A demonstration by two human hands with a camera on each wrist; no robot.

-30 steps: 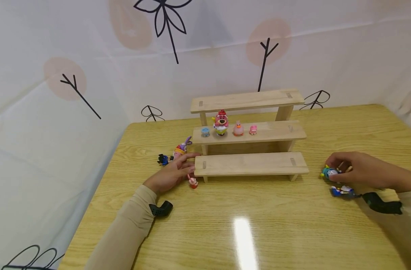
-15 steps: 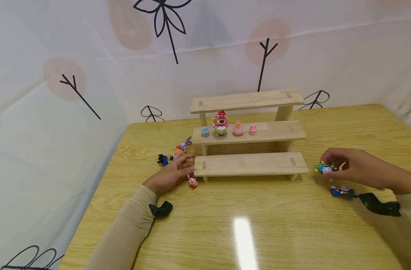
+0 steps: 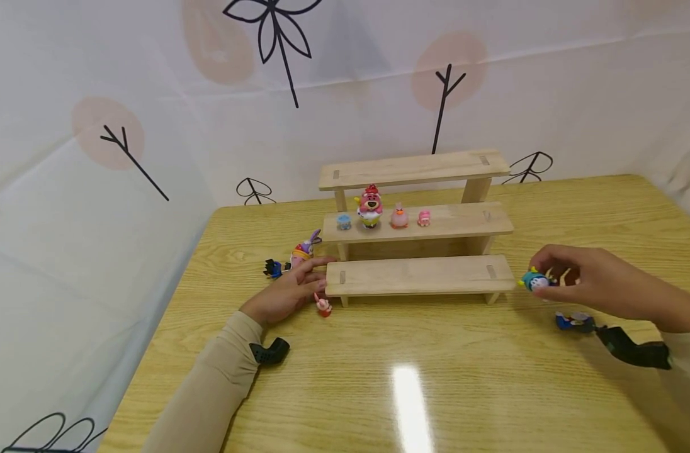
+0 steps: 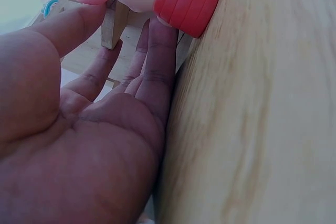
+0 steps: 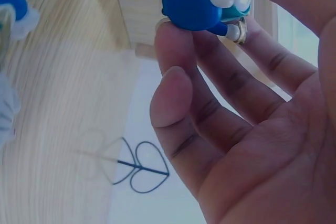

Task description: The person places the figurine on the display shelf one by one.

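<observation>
My right hand (image 3: 594, 283) pinches a small teal-and-blue figurine (image 3: 534, 280) just off the right end of the lowest step of a three-step wooden shelf (image 3: 418, 275). The right wrist view shows the figurine's round blue part (image 5: 191, 1) and white petals between thumb and fingers. My left hand (image 3: 288, 292) lies at the shelf's left end, its extended fingertips touching the wood. Close by its thumb stands a pink figurine in red (image 3: 323, 306). Beyond its fingers lie a purple-eared figurine (image 3: 303, 251) and a blue figurine with black hair (image 3: 274, 268), partly hidden.
On the middle step stand a tiny light-blue figurine (image 3: 344, 221), a pink bear (image 3: 370, 207), a pink bird-like figurine (image 3: 399, 218) and a small pink one (image 3: 424, 218). A blue-and-white figurine (image 3: 574, 323) lies below my right hand. A patterned cloth (image 3: 367, 119) hangs behind the table.
My right hand has lifted the teal-and-blue figurine and carried it left, toward the shelf's right end. My left hand has stayed in place.
</observation>
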